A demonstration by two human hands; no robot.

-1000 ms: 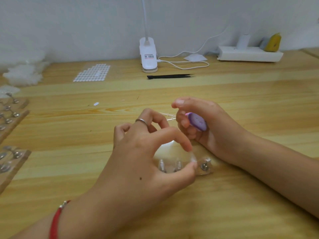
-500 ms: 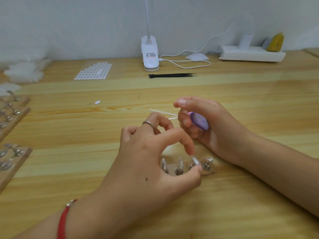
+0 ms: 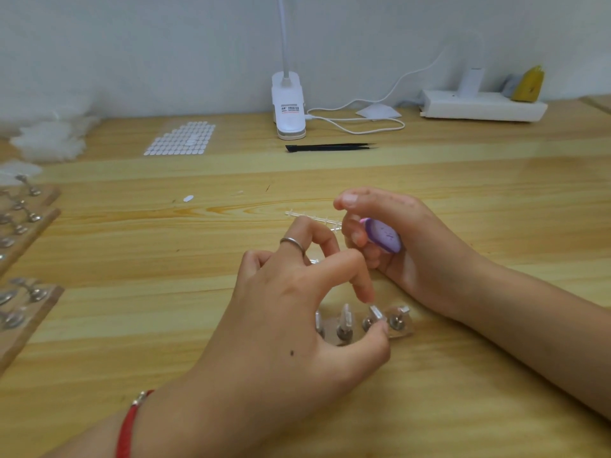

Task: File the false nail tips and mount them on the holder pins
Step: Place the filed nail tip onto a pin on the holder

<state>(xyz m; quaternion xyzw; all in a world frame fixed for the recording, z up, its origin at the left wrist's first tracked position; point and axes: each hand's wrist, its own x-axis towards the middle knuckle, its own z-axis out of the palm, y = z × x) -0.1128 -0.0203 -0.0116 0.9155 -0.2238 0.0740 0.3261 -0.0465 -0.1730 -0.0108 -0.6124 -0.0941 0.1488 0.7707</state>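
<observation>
Left hand: my thumb and forefinger pinch a clear nail tip at a pin; the other fingers arch above it.
Right hand: my fingers curl round a purple nail file, the hand resting just beyond the holder.
Holder: a clear strip on the wooden table, near centre, between my hands, with another tip standing to the left.
Beyond my fingers: an emptied clear sprue.
Far side: black tweezers, a clip lamp, a sticker sheet.
Left edge: wooden racks of pins.
</observation>
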